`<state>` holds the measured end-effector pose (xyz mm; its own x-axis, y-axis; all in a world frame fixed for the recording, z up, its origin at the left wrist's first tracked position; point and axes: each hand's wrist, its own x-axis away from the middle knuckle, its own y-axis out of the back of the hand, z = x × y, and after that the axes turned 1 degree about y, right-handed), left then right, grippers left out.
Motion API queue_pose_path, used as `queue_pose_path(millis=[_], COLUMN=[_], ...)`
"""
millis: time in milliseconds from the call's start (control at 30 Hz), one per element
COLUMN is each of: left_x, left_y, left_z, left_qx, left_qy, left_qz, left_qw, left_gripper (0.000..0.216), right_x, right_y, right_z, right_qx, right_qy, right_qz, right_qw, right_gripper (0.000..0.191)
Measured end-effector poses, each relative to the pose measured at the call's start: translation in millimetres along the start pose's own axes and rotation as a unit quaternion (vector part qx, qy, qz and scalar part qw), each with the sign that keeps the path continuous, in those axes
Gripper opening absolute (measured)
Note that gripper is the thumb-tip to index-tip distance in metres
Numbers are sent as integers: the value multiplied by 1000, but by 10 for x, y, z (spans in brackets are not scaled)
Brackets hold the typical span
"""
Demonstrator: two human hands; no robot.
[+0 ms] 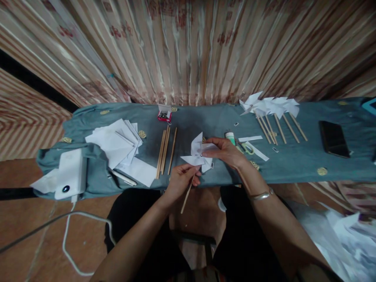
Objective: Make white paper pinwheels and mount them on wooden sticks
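A white paper pinwheel point(196, 152) on a thin wooden stick point(188, 196) is held over the table's near edge. My left hand point(182, 178) is closed round the stick just below the paper blades, and the stick's lower end points down toward my lap. With thumb and fingers, my right hand point(226, 152) pinches the pinwheel's right side, close to a small pin head at its centre. Loose wooden sticks point(163, 154) lie left of the pinwheel. Behind them stands a small red box point(164, 114) with dark bits inside.
White paper sheets point(114, 141) and a pen point(125, 177) lie to the left, near a white device point(70, 174) with a cable. Finished pinwheels point(268, 107) rest at back right. A glue bottle point(230, 137), scissors point(248, 148), paper strips point(258, 152) and a dark phone point(334, 138) lie rightward.
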<state>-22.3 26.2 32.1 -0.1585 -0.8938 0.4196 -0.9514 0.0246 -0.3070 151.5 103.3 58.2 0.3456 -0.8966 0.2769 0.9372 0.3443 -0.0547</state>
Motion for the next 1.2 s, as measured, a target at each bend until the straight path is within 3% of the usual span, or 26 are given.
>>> queue_pose_path(millis=[333,633,833,1000,1200], left_x=[-363,-551,-634,-744,-784], left_y=[-53,-55,53,120,177], left_z=[-324,-274,-332,-316,-269], left_qx=[-40,-66,-84,-90,-197], left_qy=[-19,-39,-64,-91,-178], left_qz=[13,30,7,-26,-36], left_qw=[999,997,994,991,963], left_gripper=[34,27,29,37,33], right_x=[-80,-131,-125,-114,-95], right_y=[118,117,36,132,201], right_z=[-11,-25,-15,23,-4], right_qx=[-2,-23,-58,-90,-60], right_qy=[49,58,55,90,61], right_qz=[-77,-121,-131,-164,-135], right_qw=[996,991,988,978,987], right_gripper=[41,36,36,37,35])
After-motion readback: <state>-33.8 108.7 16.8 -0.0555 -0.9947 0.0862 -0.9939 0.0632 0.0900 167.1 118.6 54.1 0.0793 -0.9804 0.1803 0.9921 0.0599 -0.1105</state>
